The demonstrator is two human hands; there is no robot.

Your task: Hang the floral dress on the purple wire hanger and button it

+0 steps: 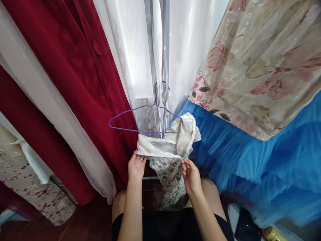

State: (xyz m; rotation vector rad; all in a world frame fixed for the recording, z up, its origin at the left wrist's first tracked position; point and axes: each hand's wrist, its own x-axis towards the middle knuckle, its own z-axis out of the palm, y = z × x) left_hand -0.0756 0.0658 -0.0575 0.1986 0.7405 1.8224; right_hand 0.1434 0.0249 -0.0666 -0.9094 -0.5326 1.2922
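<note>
1. Red curtain (85, 90), far side.
2. Left hand (137, 165): grip pinching garment's white edge.
3. Purple hanger (145, 131): upright.
4. Floral garment (172, 172): over hanger's right end, stretched between hands.
5. Right hand (191, 175): grip pinching same edge.

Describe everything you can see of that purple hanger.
The purple hanger is slim and looks like coated wire, with a curved hook, narrow neck, sloping shoulders and long bottom bar. It is roughly upright before a white curtain, its hook overlapping grey strips in view; what bears it is unclear. Its left end is bare; a pale patterned garment drapes over its right end.
</note>
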